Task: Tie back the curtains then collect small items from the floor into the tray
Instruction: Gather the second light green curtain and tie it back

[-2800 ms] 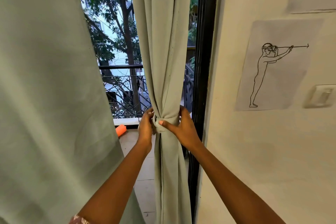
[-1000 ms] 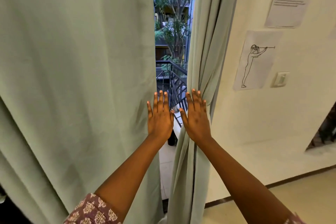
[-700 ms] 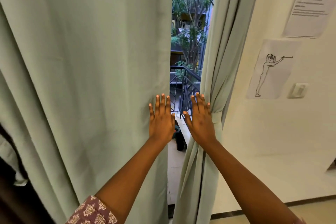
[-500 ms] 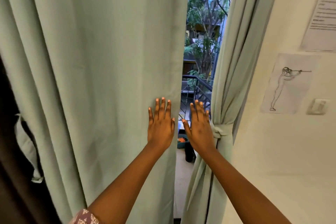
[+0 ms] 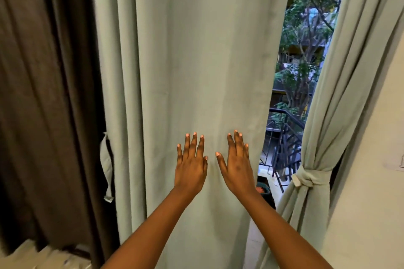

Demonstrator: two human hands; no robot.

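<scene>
Both hands, left hand (image 5: 190,168) and right hand (image 5: 237,167), fingers straight, before loose curtain (image 5: 196,61).

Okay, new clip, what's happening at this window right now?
A person is tying back curtains. The right curtain is already gathered and knotted with its tieback beside the wall. The left curtain hangs loose, and its tieback strap dangles unused at its left edge. Both the left hand and the right hand are open with fingers straight in front of the loose panel, gripping nothing. No tray or floor items are in view.
</scene>
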